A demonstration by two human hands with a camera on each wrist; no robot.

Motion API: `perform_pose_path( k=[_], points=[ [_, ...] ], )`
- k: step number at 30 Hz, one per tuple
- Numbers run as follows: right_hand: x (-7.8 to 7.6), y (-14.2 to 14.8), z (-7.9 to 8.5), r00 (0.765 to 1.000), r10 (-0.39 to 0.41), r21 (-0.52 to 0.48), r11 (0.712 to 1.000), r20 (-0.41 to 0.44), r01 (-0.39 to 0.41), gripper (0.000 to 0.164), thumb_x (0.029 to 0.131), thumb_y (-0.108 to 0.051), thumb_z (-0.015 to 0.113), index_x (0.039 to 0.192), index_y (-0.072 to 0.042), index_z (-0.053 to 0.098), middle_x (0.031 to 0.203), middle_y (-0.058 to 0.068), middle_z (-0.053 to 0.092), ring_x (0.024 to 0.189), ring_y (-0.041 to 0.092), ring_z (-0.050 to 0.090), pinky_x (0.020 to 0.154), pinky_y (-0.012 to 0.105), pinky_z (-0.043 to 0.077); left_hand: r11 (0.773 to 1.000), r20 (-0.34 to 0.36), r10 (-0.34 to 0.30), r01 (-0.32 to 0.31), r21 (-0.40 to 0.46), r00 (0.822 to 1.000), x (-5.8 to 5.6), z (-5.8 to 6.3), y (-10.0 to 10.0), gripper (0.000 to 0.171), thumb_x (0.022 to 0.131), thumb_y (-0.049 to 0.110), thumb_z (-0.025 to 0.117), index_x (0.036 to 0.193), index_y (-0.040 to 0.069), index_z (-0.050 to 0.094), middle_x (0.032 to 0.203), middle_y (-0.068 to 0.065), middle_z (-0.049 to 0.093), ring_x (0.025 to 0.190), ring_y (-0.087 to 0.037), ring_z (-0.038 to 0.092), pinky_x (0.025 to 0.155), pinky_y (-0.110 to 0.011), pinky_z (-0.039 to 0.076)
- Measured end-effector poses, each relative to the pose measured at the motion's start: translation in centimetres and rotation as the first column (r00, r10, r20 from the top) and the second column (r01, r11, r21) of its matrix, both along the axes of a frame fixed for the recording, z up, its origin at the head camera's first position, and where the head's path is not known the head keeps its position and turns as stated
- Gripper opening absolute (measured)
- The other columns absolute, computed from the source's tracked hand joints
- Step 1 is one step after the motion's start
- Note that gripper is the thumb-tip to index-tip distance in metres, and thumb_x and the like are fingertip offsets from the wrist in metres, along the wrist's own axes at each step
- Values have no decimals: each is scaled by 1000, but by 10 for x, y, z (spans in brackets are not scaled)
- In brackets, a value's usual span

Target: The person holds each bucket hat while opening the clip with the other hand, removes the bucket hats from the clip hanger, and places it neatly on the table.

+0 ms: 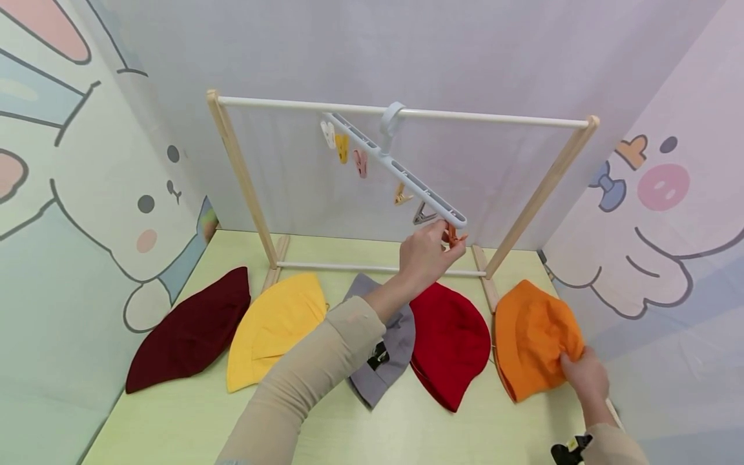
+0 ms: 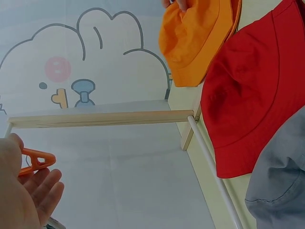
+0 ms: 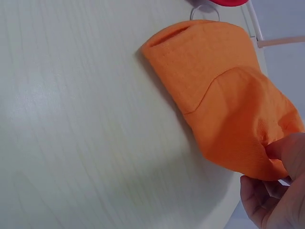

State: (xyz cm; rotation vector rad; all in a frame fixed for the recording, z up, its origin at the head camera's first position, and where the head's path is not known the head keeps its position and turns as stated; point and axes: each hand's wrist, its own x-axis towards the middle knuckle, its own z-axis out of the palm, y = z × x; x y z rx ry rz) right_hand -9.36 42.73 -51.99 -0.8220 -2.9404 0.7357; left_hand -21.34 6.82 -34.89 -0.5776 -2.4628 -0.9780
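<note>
My left hand (image 1: 427, 253) pinches an orange clothespin (image 1: 454, 237) at the near right end of a pale blue clip hanger (image 1: 401, 168). In the left wrist view the orange clip shows between thumb and fingers. Down at the right, my right hand (image 1: 587, 374) grips the crown of an orange bucket hat (image 1: 531, 339) between thumb and fingers. The right wrist view shows the cloth bunched at the thumb, with a thin loop by the brim. Other clips on the hanger are white (image 1: 328, 134), yellow (image 1: 342, 148), pink (image 1: 361, 164), tan (image 1: 402, 194) and grey (image 1: 423, 214).
The hanger hooks over the top bar of a wooden rack (image 1: 238, 171). Along the table (image 1: 436, 436) lie a maroon hat (image 1: 192, 332), a yellow hat (image 1: 279, 326), a grey hat (image 1: 395, 349) and a red hat (image 1: 450, 342). Cartoon-printed walls stand on both sides.
</note>
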Motion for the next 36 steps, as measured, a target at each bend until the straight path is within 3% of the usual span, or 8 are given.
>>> perform_pose_path(
  k=[8, 14, 20, 26, 36],
  points=[
    [3, 0, -9, 999, -15, -7, 1000, 45, 15, 51, 87, -36, 46, 104, 12, 44, 90, 32, 53, 72, 42, 53, 52, 38, 38, 1000, -27, 4, -4, -10, 1000, 0, 0, 2, 19, 85, 36, 57, 86, 17, 58, 78, 7, 65, 67, -3, 62, 45, -11, 35],
    [7, -1, -12, 996, -54, -28, 998, 76, 57, 59, 86, -36, 46, 113, 15, 38, 100, 36, 51, 80, 45, 53, 60, 45, 42, 1000, -47, -2, 1, -11, 999, 1, 2, 4, 21, 85, 37, 59, 86, 16, 58, 78, 5, 65, 67, -4, 62, 46, -11, 35],
    [9, -2, -17, 990, -98, -30, 994, 105, 102, 70, 86, -36, 46, 129, 15, 25, 117, 40, 37, 101, 53, 43, 75, 56, 40, 999, -49, 16, -18, -42, 999, 2, 4, 7, 22, 85, 40, 59, 86, 18, 58, 78, 6, 65, 69, -3, 62, 46, -11, 35],
    [9, -4, -18, 989, -124, -44, 991, 74, 128, 72, 87, -37, 45, 134, 11, 21, 122, 42, 24, 104, 56, 35, 77, 61, 37, 998, -68, 25, -28, -50, 997, 1, 6, 8, 24, 85, 42, 60, 84, 18, 58, 75, 8, 64, 67, -2, 60, 44, -11, 34],
    [4, -7, -9, 992, -122, -55, 991, 31, 124, 67, 88, -33, 42, 135, 12, 23, 127, 43, 21, 107, 58, 29, 84, 64, 32, 995, -112, 30, -40, -87, 993, -2, 10, 9, 26, 84, 43, 62, 84, 17, 58, 72, 9, 61, 60, -2, 57, 44, -11, 32]
  ],
)
